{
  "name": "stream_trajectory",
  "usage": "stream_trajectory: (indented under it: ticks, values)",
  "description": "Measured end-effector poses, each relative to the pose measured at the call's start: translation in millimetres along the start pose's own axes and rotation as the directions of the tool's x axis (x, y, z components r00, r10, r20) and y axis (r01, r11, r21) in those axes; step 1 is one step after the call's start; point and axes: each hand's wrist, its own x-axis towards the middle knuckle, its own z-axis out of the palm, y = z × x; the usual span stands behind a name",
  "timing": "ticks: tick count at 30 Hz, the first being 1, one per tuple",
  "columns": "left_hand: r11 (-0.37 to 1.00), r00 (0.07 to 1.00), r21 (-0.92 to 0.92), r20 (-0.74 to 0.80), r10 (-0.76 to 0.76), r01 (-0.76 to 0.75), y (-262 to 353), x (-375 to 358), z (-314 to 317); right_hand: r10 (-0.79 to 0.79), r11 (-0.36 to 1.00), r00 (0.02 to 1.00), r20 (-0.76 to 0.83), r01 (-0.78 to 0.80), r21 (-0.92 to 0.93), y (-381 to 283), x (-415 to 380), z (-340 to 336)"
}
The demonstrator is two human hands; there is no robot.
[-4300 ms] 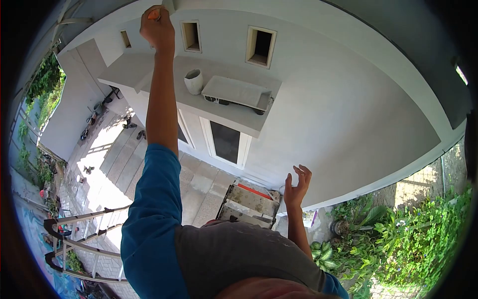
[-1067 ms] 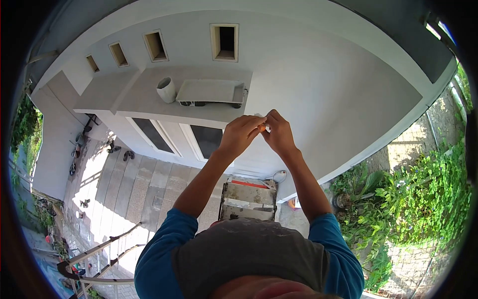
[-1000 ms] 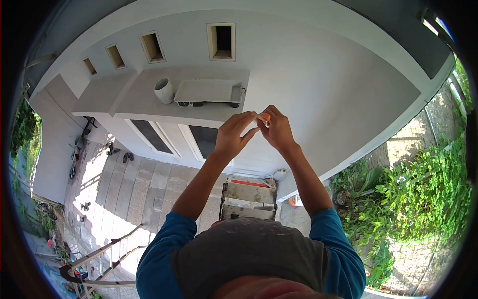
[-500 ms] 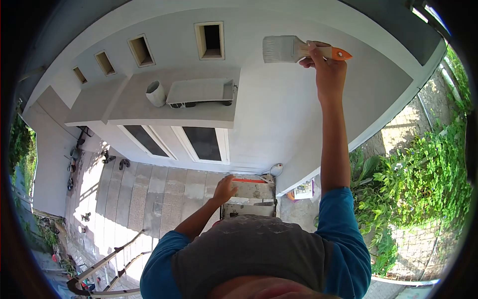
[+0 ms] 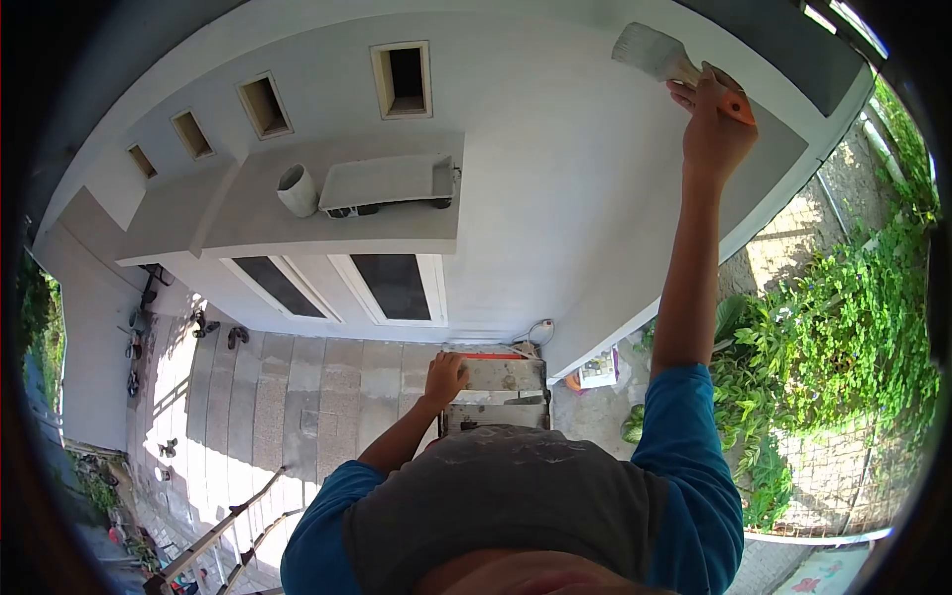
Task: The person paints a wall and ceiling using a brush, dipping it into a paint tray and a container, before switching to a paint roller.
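Note:
High at the upper right, my right hand (image 5: pixel 716 124) is closed round the handle of a wide paintbrush (image 5: pixel 652 54) with an orange handle end. The pale bristles point up and left, close to the white wall (image 5: pixel 555 149) near its upper edge; whether they touch it is unclear. Lower down, my left hand (image 5: pixel 446 379) rests at the top of a paint-spotted ladder (image 5: pixel 491 375) with an orange-red strip, its fingers curled at the left edge.
A ledge (image 5: pixel 347 236) at the left holds a paint tray (image 5: pixel 382 183) and a white cylindrical container (image 5: pixel 297 190). Small square wall openings (image 5: pixel 405 81) lie above it, windows (image 5: pixel 399 288) below. Green plants (image 5: pixel 843 337) grow at the right. Tiled floor (image 5: pixel 327 397) lies far below.
My right hand has moved up and to the right with the paintbrush, whose bristles now tilt upward. The view has shifted slightly. My left hand stays at the ladder top.

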Motion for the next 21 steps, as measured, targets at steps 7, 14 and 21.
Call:
stream_trajectory:
  ticks: [7,14,21]
  values:
    - [1.000,1.000,-0.020,-0.031,-0.005,0.005,-1.6,2.0,4.0,-0.566,0.731,0.823,0.047,0.527,-0.434,16.1,-30.1,73.7]
    - [0.999,1.000,-0.042,-0.001,-0.027,0.027,0.2,1.6,0.0,-0.506,0.862,0.833,0.221,0.499,0.093,-21.6,-119.9,240.7]
    - [0.999,1.000,-0.036,-0.011,-0.027,0.027,-1.5,1.5,1.2,-0.560,0.823,0.814,0.158,0.568,-0.012,-5.2,-54.0,164.4]
